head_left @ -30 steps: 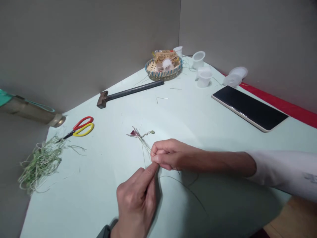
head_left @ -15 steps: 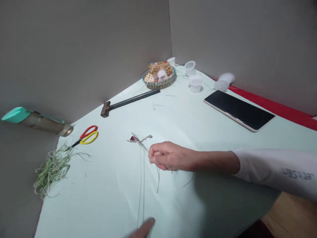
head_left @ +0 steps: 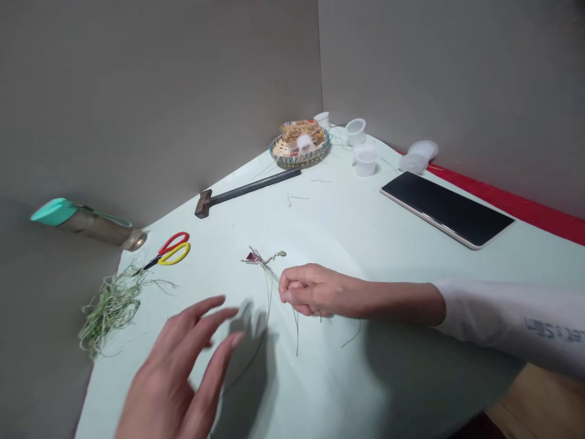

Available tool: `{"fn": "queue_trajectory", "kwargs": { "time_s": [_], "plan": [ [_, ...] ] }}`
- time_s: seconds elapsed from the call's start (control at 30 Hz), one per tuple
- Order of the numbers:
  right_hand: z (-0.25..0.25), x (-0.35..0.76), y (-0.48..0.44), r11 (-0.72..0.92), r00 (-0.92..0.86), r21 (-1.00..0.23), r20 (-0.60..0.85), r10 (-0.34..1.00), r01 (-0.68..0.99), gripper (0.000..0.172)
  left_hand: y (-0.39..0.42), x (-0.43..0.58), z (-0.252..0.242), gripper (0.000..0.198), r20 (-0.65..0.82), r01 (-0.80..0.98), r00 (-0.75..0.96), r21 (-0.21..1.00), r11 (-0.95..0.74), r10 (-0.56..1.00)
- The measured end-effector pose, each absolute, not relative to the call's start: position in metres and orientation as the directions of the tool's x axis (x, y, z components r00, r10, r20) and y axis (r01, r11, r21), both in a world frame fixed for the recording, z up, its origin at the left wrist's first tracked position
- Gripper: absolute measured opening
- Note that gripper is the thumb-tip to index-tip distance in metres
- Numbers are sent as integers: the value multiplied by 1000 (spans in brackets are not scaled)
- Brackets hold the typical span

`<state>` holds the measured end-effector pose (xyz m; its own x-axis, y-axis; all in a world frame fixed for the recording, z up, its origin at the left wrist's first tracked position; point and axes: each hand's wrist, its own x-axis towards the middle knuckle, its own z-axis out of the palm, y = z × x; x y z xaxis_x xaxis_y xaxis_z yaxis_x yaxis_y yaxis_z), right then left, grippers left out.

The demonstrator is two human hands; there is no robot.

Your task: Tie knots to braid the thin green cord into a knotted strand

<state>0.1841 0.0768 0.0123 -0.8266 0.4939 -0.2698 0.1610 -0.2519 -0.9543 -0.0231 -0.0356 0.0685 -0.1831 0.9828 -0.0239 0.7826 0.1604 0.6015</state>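
Note:
Closed in a pinch, my right hand (head_left: 315,289) grips thin green strands (head_left: 272,276) at the middle of the table. The strands run from a small wire-wrapped piece (head_left: 253,256) with a dark red centre, which has a twisted stem (head_left: 276,255) ending in a green tip. My left hand (head_left: 183,360) is in the lower left with its fingers apart and nothing in them. A long loose strand (head_left: 256,353) hangs down from the piece and passes near its thumb. Other strand ends (head_left: 297,332) trail below my right hand.
A tangle of green strands (head_left: 109,311) lies at the left edge beside scissors (head_left: 173,249). Behind are a bottle (head_left: 98,225), a hammer (head_left: 251,190) and a woven basket (head_left: 299,160). Small white plastic cups (head_left: 365,163) and a black-screened tablet (head_left: 448,207) lie at the right.
My left hand has risen from the bottom edge into view, its fingers spread. The long strands that ran straight down now hang as a slack curve. My right hand keeps its pinch.

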Motion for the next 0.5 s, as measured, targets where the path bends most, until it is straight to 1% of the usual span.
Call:
{"fn": "queue_trajectory", "kwargs": {
  "time_s": [0.03, 0.07, 0.17, 0.27, 0.33, 0.4, 0.5],
  "plan": [
    [12, 184, 77, -253, -829, -955, -266, 492, 157, 14, -23, -14, 64, 34, -130, 625, -244, 736, 258, 961],
    [12, 183, 77, -255, -830, -955, -264, 492, 153, 13, -12, -7, 57, 33, -170, 544, -260, 788, 290, 950],
    [9, 180, 77, -266, -827, -953, -267, 494, 148, 11, 9, 8, 36, 28, -236, 328, -269, 889, 319, 934],
    [6, 178, 78, -279, -824, -948, -279, 494, 153, 8, 15, 14, 24, 27, -294, 135, -303, 928, 346, 907],
    [5, 178, 79, -285, -822, -946, -285, 493, 156, 7, 15, 15, 22, 21, -347, 31, -281, 929, 369, 895],
    [6, 180, 79, -286, -821, -945, -289, 492, 161, 6, 16, 15, 21, 13, -393, -51, -244, 918, 393, 887],
    [11, 182, 80, -275, -821, -945, -296, 489, 177, 6, 19, 14, 18, 16, -439, -134, -220, 898, 419, 871]
  ]
}}
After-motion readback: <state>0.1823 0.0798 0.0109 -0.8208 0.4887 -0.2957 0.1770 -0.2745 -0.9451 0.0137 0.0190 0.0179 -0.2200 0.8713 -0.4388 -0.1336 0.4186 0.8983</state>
